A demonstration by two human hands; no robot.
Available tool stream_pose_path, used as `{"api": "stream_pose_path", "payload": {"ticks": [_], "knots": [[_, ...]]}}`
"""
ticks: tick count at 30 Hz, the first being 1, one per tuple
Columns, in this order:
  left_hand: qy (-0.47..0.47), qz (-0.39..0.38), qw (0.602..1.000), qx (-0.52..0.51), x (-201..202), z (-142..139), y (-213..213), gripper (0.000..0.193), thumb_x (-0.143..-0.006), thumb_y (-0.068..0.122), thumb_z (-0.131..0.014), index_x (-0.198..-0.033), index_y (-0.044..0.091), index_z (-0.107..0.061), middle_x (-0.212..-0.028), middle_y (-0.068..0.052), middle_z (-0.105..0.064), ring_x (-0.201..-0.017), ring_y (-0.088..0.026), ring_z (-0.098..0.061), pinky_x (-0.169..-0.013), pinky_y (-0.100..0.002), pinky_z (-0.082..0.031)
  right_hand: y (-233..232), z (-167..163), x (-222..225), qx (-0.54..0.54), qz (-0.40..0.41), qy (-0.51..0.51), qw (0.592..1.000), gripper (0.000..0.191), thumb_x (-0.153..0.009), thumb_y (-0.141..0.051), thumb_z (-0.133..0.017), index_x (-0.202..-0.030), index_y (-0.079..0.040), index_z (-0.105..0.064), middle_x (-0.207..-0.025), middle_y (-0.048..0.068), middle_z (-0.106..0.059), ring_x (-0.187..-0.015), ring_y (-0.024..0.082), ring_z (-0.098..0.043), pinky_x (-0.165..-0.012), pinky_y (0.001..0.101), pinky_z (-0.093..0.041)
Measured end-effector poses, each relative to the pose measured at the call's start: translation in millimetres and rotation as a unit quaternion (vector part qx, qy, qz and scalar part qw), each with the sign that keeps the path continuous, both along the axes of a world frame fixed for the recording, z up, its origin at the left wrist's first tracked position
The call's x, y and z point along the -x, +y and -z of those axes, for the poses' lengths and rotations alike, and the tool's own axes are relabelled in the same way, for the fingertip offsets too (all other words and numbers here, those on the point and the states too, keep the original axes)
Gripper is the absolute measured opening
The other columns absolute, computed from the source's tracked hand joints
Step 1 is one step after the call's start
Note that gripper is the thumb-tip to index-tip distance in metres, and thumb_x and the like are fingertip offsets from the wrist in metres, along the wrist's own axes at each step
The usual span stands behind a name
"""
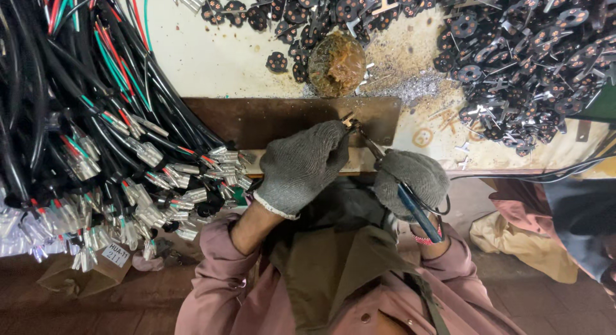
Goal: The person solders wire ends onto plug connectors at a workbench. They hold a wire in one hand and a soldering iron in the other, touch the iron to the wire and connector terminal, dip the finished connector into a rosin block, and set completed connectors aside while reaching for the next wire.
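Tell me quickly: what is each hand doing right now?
Left hand: closed, pinching a small metal part at its fingertips.
Right hand: closed around blue-handled pliers, tip at the part.

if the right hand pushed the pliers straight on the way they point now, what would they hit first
Held by the grey-gloved right hand, the blue-handled pliers point up-left at the grey-gloved left hand, at a small metal part by its fingertips. Beyond lies the brown metal plate; depth is unclear.

My left hand [300, 165] and right hand [410, 181] meet over the metal plate [256, 120]. Wire bundle [96, 136] lies left; round parts [526, 59] right; resin lump [337, 64] beyond.
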State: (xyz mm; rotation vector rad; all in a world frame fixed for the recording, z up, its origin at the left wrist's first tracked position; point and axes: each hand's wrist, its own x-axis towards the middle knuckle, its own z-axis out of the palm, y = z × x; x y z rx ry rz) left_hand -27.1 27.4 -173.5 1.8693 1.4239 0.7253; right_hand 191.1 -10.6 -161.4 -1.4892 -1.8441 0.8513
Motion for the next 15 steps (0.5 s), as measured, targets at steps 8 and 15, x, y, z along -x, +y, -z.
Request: {"api": "stream_pose_path", "payload": {"ticks": [8,15], "knots": [[0.020,0.011,0.999,0.034,-1.4,-6.9,7.1,0.015,-0.095,0.019,-0.075,-0.106,0.012,-0.069,-0.094,-0.009,-0.071,-0.080,-0.030,-0.071,-0.065,-0.043,-0.055,8.4,-2.6,-0.9,-0.017,-0.040,-0.003,0.999,0.027,-0.078,-0.023,-0.083,-0.091,-0.007,-0.066,-0.081,0.012,-0.066,-0.068,0.028,-0.064,-0.063,0.0377,-0.050],[0.009,0.041,0.999,-0.007,-0.3,-8.4,11.0,0.024,-0.089,0.020,-0.074,-0.109,0.012,-0.066,-0.097,-0.008,-0.068,-0.082,-0.029,-0.069,-0.067,-0.042,-0.055,3.9,-1.1,-2.5,-0.021,-0.046,-0.005,0.999,0.028,-0.078,-0.022,-0.083,-0.093,-0.006,-0.066,-0.083,0.012,-0.067,-0.070,0.029,-0.066,-0.065,0.0380,-0.051]]}}
